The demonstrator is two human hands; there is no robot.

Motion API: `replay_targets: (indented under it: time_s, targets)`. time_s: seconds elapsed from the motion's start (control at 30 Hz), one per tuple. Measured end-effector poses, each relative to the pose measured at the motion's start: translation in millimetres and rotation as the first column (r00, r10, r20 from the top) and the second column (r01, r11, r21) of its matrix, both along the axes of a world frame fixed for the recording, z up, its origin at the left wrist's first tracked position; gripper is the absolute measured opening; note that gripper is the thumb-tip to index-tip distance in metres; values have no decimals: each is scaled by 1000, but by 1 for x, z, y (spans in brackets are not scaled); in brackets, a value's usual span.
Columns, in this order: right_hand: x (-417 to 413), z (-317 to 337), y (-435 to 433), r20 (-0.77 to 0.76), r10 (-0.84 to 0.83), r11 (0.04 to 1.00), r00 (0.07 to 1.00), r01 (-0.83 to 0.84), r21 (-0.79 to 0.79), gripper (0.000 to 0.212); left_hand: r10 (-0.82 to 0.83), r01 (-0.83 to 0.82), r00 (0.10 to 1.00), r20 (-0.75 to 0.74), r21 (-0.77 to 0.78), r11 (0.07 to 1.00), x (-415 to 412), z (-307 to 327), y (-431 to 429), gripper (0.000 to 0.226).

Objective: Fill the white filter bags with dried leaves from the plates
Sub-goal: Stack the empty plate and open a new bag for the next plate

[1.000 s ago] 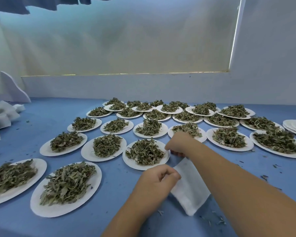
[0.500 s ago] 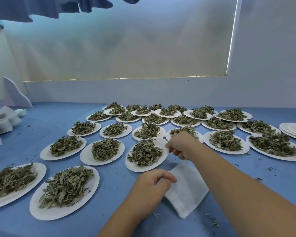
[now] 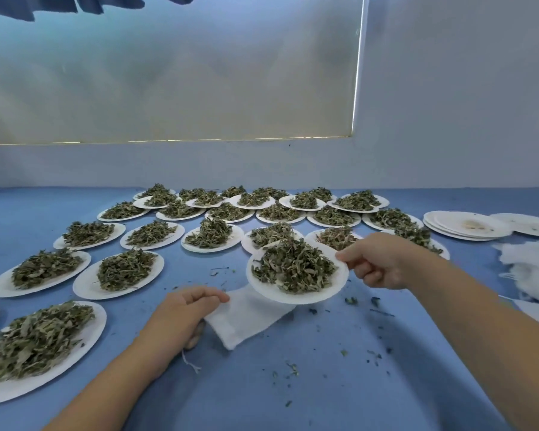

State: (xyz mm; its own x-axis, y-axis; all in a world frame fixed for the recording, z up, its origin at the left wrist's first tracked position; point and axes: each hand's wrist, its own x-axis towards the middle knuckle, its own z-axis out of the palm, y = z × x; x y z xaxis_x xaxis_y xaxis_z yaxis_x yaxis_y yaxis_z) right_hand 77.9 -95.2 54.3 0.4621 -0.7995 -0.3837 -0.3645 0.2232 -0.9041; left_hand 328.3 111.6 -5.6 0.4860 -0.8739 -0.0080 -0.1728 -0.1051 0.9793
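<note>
A white filter bag (image 3: 246, 318) lies flat on the blue table. My left hand (image 3: 184, 315) pinches the bag's left top edge, fingers curled; a loose drawstring trails below the wrist. My right hand (image 3: 377, 262) pinches the right rim of a white paper plate (image 3: 333, 287) heaped with dried green leaves (image 3: 293, 265). That plate is lifted off the table and hangs over the bag's far right end.
Several more plates of dried leaves (image 3: 119, 269) cover the table from the near left to the far wall. A stack of empty plates (image 3: 467, 225) sits at the far right, with a heap of white bags (image 3: 532, 269) below it. Leaf crumbs (image 3: 364, 303) dot the cloth.
My right hand has taken the plate by its rim and lifted it toward me, over the bag. My left hand stayed on the bag. The camera swung right.
</note>
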Motion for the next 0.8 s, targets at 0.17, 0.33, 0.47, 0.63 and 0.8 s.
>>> replay_targets:
  time_s: [0.17, 0.33, 0.47, 0.63, 0.8]
  targets:
    - [-55, -11, 0, -93, 27, 999, 995, -25, 23, 14, 33, -34, 996, -89, -10, 999, 12, 11, -9, 24]
    - [-67, -22, 9, -166, 87, 996, 982, -85, 18, 16, -79, 72, 973, -215, -43, 997, 14, 32, -18, 37]
    - [-56, -22, 19, -197, 163, 986, 967, -168, -8, 8, -134, 134, 991, 25, 18, 991, 11, 44, -19, 54]
    - [-40, -22, 29, -323, 167, 963, 932, -224, -149, 18, -113, 113, 978, 175, 12, 994, 8, 55, -20, 24]
    - [-31, -20, 33, -435, 114, 914, 893, -266, -305, 17, 46, -53, 809, 585, -6, 999, 10, 53, -22, 24]
